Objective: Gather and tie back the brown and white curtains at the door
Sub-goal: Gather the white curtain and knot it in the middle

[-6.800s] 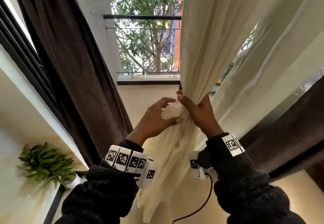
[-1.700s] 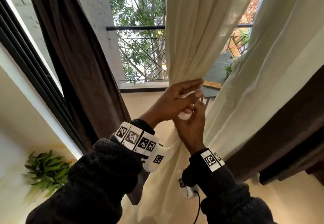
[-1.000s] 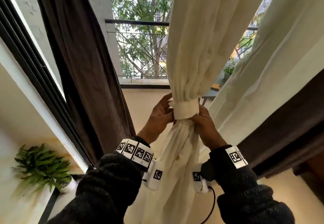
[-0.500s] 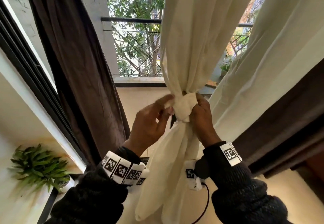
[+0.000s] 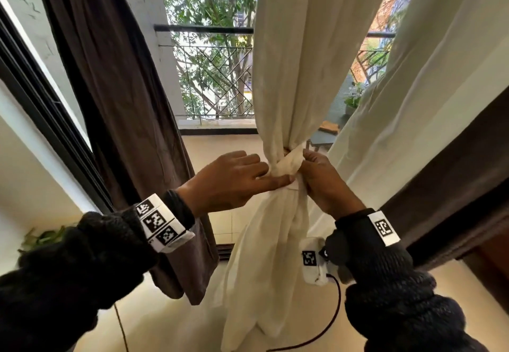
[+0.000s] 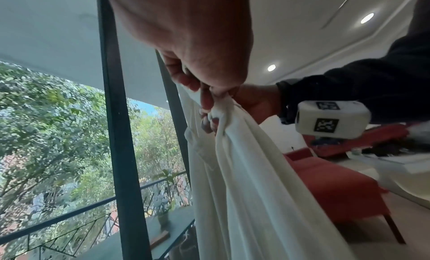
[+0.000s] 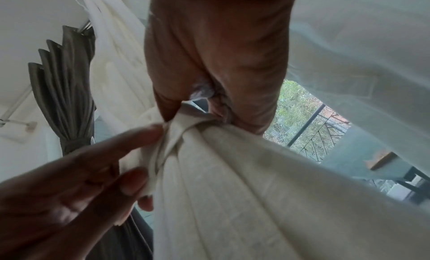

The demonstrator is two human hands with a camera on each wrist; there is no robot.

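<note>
The white curtain (image 5: 289, 76) hangs in the middle of the doorway, gathered into a bunch and cinched by a knot (image 5: 286, 164) of its own fabric. My left hand (image 5: 275, 178) reaches in from the left and pinches a fold of the knot between finger and thumb, fingertips (image 6: 207, 120) on the cloth. Opposite it, my right hand (image 5: 303, 159) grips the knot with curled fingers (image 7: 218, 105). A brown curtain (image 5: 124, 103) hangs loose at the left. Another brown curtain (image 5: 454, 172) and a second white panel (image 5: 413, 90) hang at the right.
Behind the curtains are a balcony with a black railing (image 5: 209, 76) and trees. The dark door frame (image 5: 41, 103) runs up the left, with a green plant (image 5: 44, 237) below it. A red sofa (image 6: 337, 186) stands in the room. A cable (image 5: 330, 321) dangles from my right wrist.
The knot has drawn smaller and tighter. My left hand has turned flatter and stretched its fingers across onto the knot; my right hand has stayed on the knot's right side.
</note>
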